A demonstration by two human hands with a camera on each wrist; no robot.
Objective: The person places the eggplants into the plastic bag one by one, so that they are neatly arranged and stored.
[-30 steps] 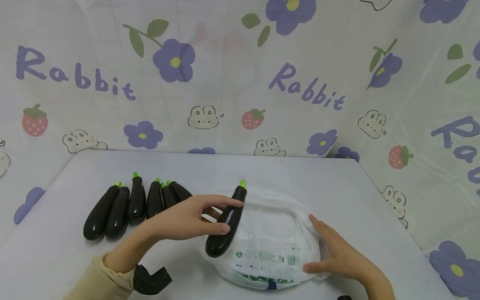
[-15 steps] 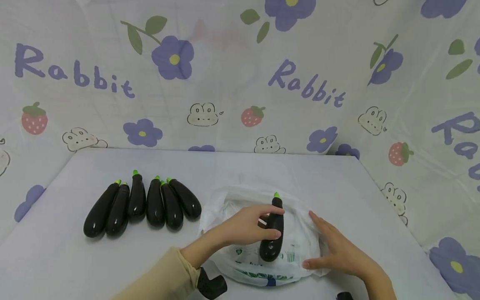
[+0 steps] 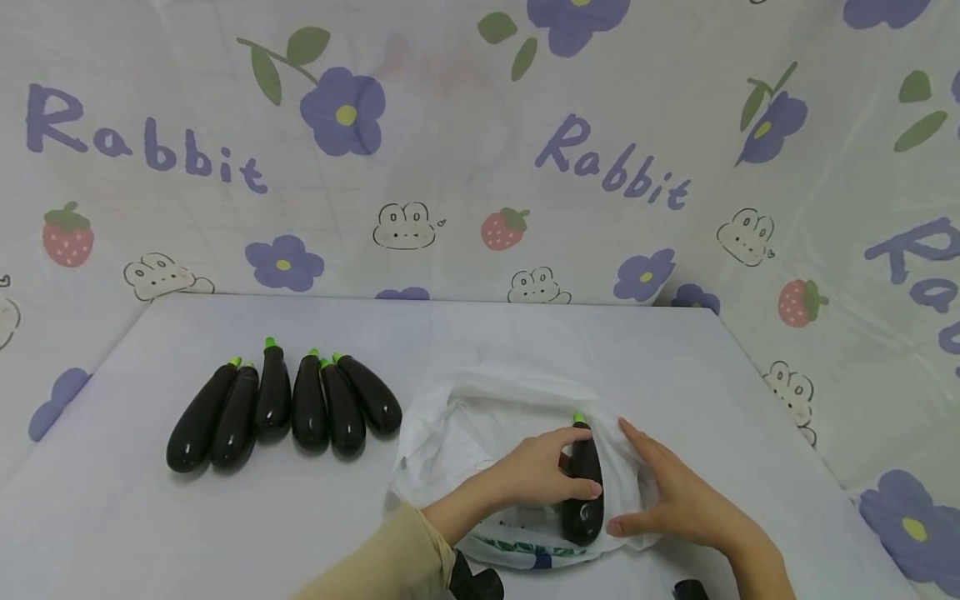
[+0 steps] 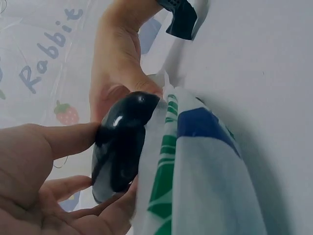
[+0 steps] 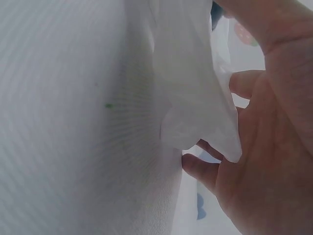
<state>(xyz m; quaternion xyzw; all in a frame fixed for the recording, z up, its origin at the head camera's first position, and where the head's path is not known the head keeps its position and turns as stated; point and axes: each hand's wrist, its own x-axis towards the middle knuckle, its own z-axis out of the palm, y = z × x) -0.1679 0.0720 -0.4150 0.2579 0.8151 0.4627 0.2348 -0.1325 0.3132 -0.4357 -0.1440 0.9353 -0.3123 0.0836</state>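
Note:
My left hand (image 3: 536, 471) grips a glossy black eggplant (image 3: 587, 521) with a bright green stem, thumb on one side and fingers on the other. The eggplant overlaps the right part of the mouth of a white plastic bag (image 3: 442, 446), which has green and blue print. In the left wrist view the eggplant's rounded end (image 4: 117, 142) sits right beside the printed bag wall (image 4: 205, 191). My right hand (image 3: 686, 500) spreads along the bag's right side, thumb and fingertips well apart at its edge. The right wrist view shows the bag film (image 5: 190, 88) against its fingers.
Several more eggplants (image 3: 307, 404) lie in a row on the left of the white table (image 3: 225, 533), stems pointing away. A patterned curtain (image 3: 450, 150) hangs behind the table's back edge. Dark wrist mounts (image 3: 476, 583) show near both wrists.
My left hand has carried the eggplant rightward, from the bag's left side to its right part, and turned it more upright in view. My right hand stays at the bag's edge.

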